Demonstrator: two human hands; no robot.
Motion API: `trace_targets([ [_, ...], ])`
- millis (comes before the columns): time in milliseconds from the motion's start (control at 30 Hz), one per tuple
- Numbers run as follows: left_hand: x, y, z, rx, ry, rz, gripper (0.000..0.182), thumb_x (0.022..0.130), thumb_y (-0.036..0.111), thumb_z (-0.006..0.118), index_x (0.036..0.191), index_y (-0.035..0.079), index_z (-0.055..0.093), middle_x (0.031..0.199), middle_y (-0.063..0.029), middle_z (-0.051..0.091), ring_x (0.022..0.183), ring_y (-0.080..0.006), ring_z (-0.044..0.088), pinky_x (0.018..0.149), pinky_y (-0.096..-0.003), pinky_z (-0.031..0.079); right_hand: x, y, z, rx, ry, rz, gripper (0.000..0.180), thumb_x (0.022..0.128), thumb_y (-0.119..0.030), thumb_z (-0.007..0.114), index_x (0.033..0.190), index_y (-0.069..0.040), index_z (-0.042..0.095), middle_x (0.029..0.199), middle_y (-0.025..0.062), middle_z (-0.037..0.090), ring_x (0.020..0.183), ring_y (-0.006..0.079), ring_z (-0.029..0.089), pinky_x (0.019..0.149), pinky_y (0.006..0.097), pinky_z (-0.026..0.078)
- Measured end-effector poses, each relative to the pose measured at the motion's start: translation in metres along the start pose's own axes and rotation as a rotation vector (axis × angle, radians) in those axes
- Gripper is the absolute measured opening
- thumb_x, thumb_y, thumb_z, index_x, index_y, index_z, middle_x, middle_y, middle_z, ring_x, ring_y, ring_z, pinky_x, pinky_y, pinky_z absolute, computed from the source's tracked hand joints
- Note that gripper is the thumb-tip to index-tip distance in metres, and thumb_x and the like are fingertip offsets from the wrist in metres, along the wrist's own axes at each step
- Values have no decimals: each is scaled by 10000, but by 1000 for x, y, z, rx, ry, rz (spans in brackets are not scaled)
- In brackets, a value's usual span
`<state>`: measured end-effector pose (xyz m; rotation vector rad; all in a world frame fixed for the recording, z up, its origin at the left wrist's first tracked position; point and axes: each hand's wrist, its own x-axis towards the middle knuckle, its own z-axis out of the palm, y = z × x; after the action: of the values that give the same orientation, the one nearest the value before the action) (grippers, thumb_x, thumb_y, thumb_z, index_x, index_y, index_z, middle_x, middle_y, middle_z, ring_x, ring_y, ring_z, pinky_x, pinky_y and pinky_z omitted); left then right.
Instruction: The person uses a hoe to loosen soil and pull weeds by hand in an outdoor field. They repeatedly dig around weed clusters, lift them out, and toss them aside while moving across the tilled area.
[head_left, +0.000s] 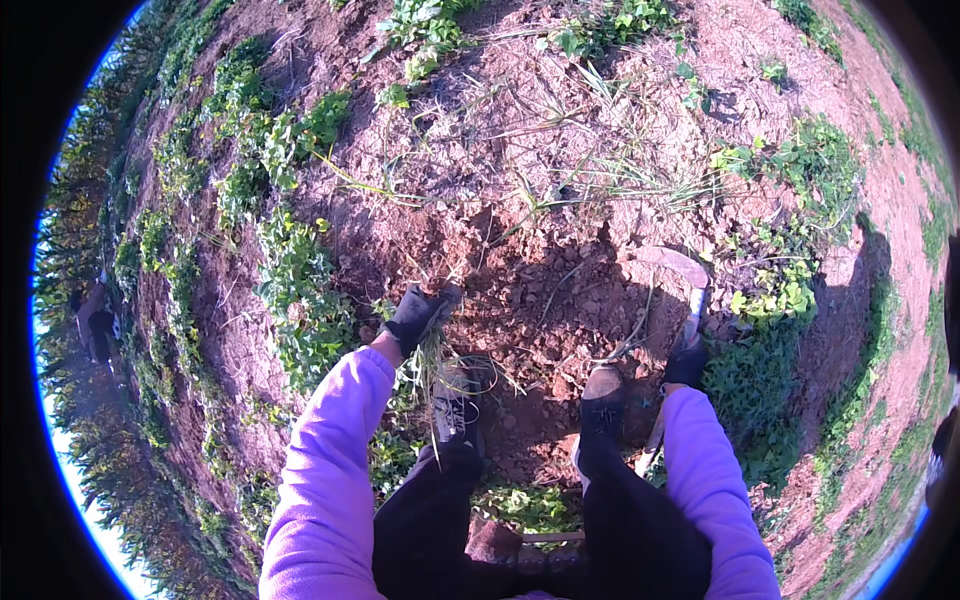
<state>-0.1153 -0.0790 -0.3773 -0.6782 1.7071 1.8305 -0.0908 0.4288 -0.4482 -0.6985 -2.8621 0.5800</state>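
Observation:
My left hand (421, 313), in a dark glove, is closed around a tuft of grass (430, 364). Soil-covered roots stick out above the fist and the long blades hang down over my shoe. In my right hand (685, 363), gloved too, is the handle of a sickle (679, 262). Its curved, dirt-coated blade points to the left over loose reddish soil (547, 300). The lower end of the handle shows beneath the right wrist. Both shoes stand on the soil between my hands.
Leafy green vines (300, 300) run along the left, and more vines (757, 382) lie beside the right hand. Cut or pulled grass (660, 184) is strewn ahead. A person (97, 326) bends among plants at the far left. Behind my shoes lie more leaves (529, 508).

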Motion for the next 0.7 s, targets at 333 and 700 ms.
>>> trace_targets([
  [333,-8,-29,-135,854,260,235,330,817,318,643,971,29,604,892,-115,660,773,-330,619,706,-402,483,-3,-8,7,68,-77,7,419,892,-408,538,813,0,587,713,229,588,682,426,577,582,471,435],
  [700,43,59,-22,1303,269,252,252,774,292,566,949,127,639,851,-174,645,825,-370,616,723,-462,484,1,41,24,435,32,-45,349,904,-367,555,906,-22,601,720,80,599,656,231,573,609,379,438],
])
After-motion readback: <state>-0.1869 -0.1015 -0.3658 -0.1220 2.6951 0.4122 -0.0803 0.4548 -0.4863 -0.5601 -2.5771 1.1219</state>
